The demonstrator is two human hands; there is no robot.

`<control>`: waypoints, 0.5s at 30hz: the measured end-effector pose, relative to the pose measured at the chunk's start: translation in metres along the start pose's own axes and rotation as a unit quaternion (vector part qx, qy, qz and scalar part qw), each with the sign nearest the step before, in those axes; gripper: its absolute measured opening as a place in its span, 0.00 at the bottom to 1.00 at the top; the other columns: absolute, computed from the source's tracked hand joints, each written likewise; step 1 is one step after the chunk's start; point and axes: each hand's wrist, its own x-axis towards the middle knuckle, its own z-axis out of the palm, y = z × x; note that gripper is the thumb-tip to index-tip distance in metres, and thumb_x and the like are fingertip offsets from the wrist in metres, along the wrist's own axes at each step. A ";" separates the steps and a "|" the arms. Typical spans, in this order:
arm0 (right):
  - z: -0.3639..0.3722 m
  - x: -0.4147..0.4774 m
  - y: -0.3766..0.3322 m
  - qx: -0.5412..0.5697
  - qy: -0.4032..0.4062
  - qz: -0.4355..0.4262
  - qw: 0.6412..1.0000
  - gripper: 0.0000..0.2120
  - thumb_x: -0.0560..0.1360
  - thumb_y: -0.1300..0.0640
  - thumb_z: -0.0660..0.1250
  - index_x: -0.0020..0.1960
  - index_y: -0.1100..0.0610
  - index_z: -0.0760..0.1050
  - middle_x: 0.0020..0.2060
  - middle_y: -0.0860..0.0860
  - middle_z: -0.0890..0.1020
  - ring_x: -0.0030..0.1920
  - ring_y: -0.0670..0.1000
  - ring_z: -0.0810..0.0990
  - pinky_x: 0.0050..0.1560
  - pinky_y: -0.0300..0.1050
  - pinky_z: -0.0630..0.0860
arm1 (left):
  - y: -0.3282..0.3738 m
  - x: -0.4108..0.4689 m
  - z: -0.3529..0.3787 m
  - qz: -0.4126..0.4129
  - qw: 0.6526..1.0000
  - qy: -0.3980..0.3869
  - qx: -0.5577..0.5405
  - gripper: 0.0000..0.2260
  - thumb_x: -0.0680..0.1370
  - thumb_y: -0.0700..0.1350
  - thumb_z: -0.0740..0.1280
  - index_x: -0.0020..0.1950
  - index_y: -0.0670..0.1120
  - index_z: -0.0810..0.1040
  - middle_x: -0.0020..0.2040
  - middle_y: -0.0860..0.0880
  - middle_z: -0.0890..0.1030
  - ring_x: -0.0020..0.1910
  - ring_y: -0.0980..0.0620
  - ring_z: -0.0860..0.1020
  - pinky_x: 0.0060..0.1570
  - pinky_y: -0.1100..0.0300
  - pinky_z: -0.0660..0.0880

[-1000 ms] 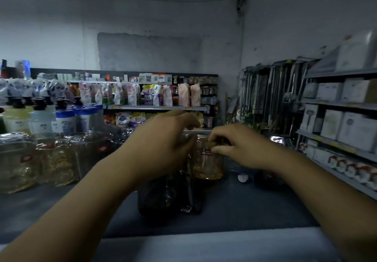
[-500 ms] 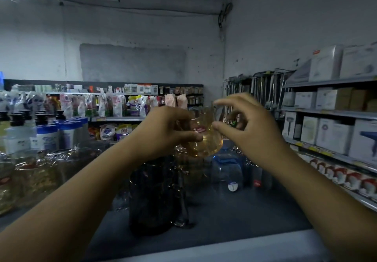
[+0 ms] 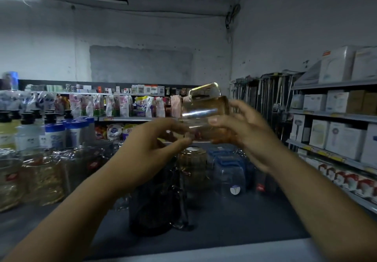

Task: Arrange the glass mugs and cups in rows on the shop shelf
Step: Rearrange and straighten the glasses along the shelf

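Observation:
An amber glass mug is held on its side in the air above the shelf top, handle up. My right hand grips its right end, thumb across the glass. My left hand pinches its lower left rim with fingertips. Below them stand a dark glass mug near the front, a brownish glass cup behind it and a blue-tinted mug to the right.
Wrapped clear glass jars stand in a row at the left, with bottles behind them. Boxed goods fill the racks at the right. The shelf's pale front edge runs below my arms.
The amber mug has been lifted off the shelf top and tipped onto its side. Both hands rose with it; the view tilted upward.

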 end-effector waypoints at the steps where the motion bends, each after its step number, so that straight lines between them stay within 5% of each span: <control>1: -0.004 0.001 -0.006 -0.073 -0.002 -0.009 0.997 0.32 0.63 0.50 0.78 0.66 0.49 0.72 0.56 0.51 0.84 0.46 0.52 0.87 0.45 0.49 0.85 | -0.005 -0.009 -0.003 -0.002 1.000 0.007 0.030 0.14 0.75 0.61 0.67 0.57 0.58 0.81 0.51 0.63 0.82 0.51 0.64 0.81 0.46 0.68 0.79; 4: -0.012 0.006 -0.021 -0.254 -0.029 -0.012 0.967 0.33 0.63 0.46 0.79 0.66 0.45 0.72 0.53 0.45 0.79 0.45 0.48 0.84 0.38 0.41 0.81 | -0.016 -0.039 -0.005 0.030 0.993 0.035 0.108 0.13 0.78 0.62 0.64 0.57 0.59 0.80 0.51 0.63 0.80 0.52 0.63 0.80 0.50 0.65 0.77; 7: -0.012 0.016 -0.018 -0.383 -0.068 -0.001 0.921 0.37 0.60 0.39 0.79 0.66 0.44 0.73 0.53 0.42 0.76 0.51 0.45 0.79 0.46 0.43 0.76 | -0.023 -0.059 0.001 0.038 0.990 0.061 0.120 0.11 0.79 0.59 0.64 0.57 0.57 0.79 0.53 0.61 0.79 0.54 0.59 0.79 0.52 0.58 0.77; 15: 0.010 0.035 -0.003 -0.499 -0.133 0.031 0.856 0.38 0.59 0.34 0.81 0.63 0.49 0.77 0.51 0.44 0.80 0.50 0.46 0.79 0.52 0.47 0.79 | -0.021 -0.073 0.007 0.072 0.978 0.027 0.195 0.13 0.80 0.58 0.63 0.58 0.54 0.79 0.56 0.59 0.77 0.54 0.55 0.78 0.53 0.50 0.75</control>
